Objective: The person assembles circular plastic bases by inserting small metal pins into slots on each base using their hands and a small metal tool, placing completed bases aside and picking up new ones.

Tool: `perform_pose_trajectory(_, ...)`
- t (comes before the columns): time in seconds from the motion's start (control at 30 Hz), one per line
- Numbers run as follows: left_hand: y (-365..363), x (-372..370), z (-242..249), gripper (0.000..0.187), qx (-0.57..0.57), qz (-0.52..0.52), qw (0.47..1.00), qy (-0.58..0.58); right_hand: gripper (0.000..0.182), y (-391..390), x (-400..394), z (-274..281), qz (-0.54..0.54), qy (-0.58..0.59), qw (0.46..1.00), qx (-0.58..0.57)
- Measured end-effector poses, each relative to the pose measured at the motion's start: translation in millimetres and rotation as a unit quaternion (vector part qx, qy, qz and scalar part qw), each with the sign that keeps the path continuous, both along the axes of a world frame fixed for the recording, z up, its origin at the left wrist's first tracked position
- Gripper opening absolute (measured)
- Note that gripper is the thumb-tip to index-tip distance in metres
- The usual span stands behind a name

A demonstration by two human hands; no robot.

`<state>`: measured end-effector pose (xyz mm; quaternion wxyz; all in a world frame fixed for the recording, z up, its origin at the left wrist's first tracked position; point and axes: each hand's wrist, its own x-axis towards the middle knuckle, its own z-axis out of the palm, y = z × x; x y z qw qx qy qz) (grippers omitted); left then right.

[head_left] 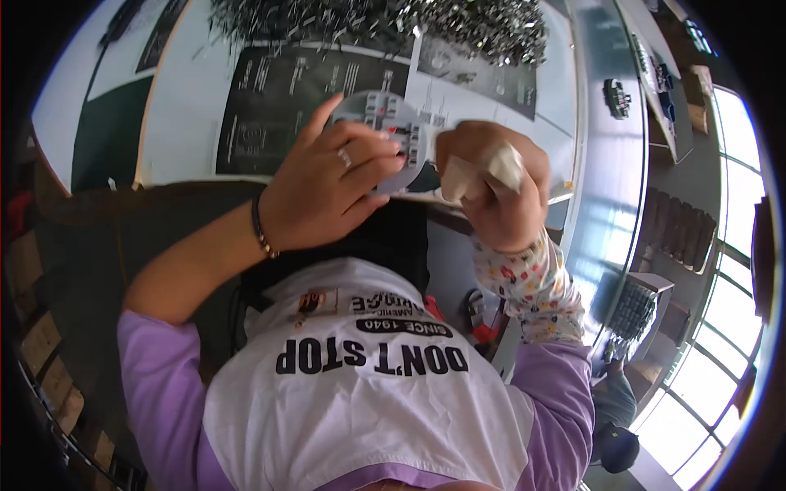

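A grey slotted fixture (380,105) with small red marks stands on a round pale disc (416,173) near the table's front edge. Over its left side lies my left hand (323,184), fingertips on the slots and thumb by the disc's lower edge. It wears a ring and a dark bracelet. Just right of the disc is my right hand (499,192), slightly blurred, its fingers curled closed. Pale wraps (501,166) cover some of its fingertips. Whatever that hand may hold is hidden.
Heaps of small shiny metal pieces (483,29) lie along the back of the table on dark printed sheets (315,82). At right runs a long glossy surface (602,164) bearing a small dark object (616,99). Another person (616,409) in a dark cap is at lower right.
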<state>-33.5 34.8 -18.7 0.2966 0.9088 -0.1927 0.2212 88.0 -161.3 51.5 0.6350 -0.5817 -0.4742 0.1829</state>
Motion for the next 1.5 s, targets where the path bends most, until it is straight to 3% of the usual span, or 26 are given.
perform_pose_trajectory(0.1,-1,10,22,0.043,-0.041,0.000,0.999,-0.026,0.031,-29,15,36,-0.095,-0.036,0.988,-0.117)
perform_pose_trajectory(0.2,-19,25,47,0.046,-0.096,-0.049,0.993,-0.041,0.028,-41,13,23,-0.087,0.290,0.932,-0.196)
perform_pose_trajectory(0.23,-26,34,53,0.046,-0.098,-0.057,0.992,-0.053,0.028,-46,16,21,-0.096,0.281,0.935,-0.195)
perform_pose_trajectory(0.3,-51,58,73,0.046,-0.112,-0.073,0.989,-0.067,0.028,-62,24,18,-0.246,0.089,0.952,-0.156)
perform_pose_trajectory(0.33,-57,66,79,0.047,-0.119,-0.079,0.987,-0.073,0.027,-82,41,19,-0.356,0.181,0.912,-0.094)
perform_pose_trajectory(0.37,-54,71,81,0.047,-0.116,-0.084,0.986,-0.080,0.029,-118,65,23,-0.456,0.270,0.848,-0.027)
perform_pose_trajectory(0.4,-46,73,82,0.044,-0.091,-0.088,0.989,-0.076,0.028,-182,93,16,-0.483,0.226,0.845,-0.044)
perform_pose_trajectory(0.43,-35,76,81,0.042,-0.063,-0.089,0.991,-0.076,0.026,-267,116,-5,-0.509,-0.172,0.806,-0.249)
perform_pose_trajectory(0.47,-21,81,82,0.039,-0.033,-0.088,0.993,-0.078,0.030,-358,131,-19,-0.511,0.086,0.843,-0.144)
perform_pose_trajectory(0.5,-6,83,74,0.034,-0.012,-0.080,0.994,-0.067,0.044,-475,156,-50,-0.583,-0.015,0.740,-0.336)
perform_pose_trajectory(0.53,9,83,64,0.028,0.007,-0.072,0.996,-0.052,0.039,-512,141,-55,-0.478,-0.419,0.634,-0.439)
perform_pose_trajectory(0.57,22,81,58,0.028,0.011,-0.070,0.996,-0.058,0.034,-527,121,-43,-0.454,-0.378,0.559,-0.582)
perform_pose_trajectory(0.6,35,78,53,0.022,-0.004,-0.042,0.999,-0.022,0.034,-532,126,-45,-0.457,-0.377,0.560,-0.579)
perform_pose_trajectory(0.67,35,86,53,0.016,-0.019,-0.024,0.999,0.022,0.036,-485,118,-11,-0.535,-0.160,0.356,-0.750)
perform_pose_trajectory(0.7,30,93,58,0.015,-0.021,-0.032,0.999,0.027,0.052,-482,140,-11,-0.557,-0.237,0.380,-0.699)
perform_pose_trajectory(0.77,20,101,71,0.012,-0.021,-0.041,0.998,0.035,0.042,-442,204,-3,-0.549,-0.361,0.508,-0.557)
perform_pose_trajectory(0.8,13,101,76,0.012,-0.015,-0.042,0.998,0.041,0.039,-422,251,-9,-0.558,-0.351,0.605,-0.446)
perform_pose_trajectory(0.83,3,101,80,0.013,-0.008,-0.079,0.996,0.035,0.038,-390,288,-7,-0.563,-0.261,0.651,-0.437)
perform_pose_trajectory(0.93,-3,84,80,0.013,0.005,-0.129,0.991,0.028,0.040,-364,415,-40,-0.584,-0.288,0.556,-0.517)
perform_pose_trajectory(0.97,3,71,77,0.013,0.014,-0.133,0.989,0.056,0.040,-372,445,-54,-0.579,-0.293,0.564,-0.511)
perform_pose_trajectory(1.07,25,33,65,0.015,-0.005,-0.085,0.990,0.117,0.038,-399,521,-83,-0.363,-0.406,0.497,-0.675)
perform_pose_trajectory(1.1,28,27,64,0.016,-0.042,-0.040,0.986,0.158,0.038,-382,515,-76,-0.363,-0.407,0.499,-0.673)
perform_pose_trajectory(1.2,32,35,71,0.015,-0.084,-0.008,0.984,0.156,0.029,-318,447,-49,-0.460,-0.199,0.631,-0.593)
perform_pose_trajectory(1.33,6,75,72,0.017,-0.266,-0.030,0.942,0.201,0.018,-182,306,7,-0.315,-0.220,0.859,-0.338)
perform_pose_trajectory(1.43,-38,112,70,0.041,-0.522,-0.077,0.782,0.330,0.022,-94,186,42,-0.100,-0.383,0.884,-0.248)
perform_pose_trajectory(1.5,-47,113,66,0.045,-0.541,-0.110,0.755,0.354,0.027,-55,116,62,-0.036,-0.461,0.860,-0.217)
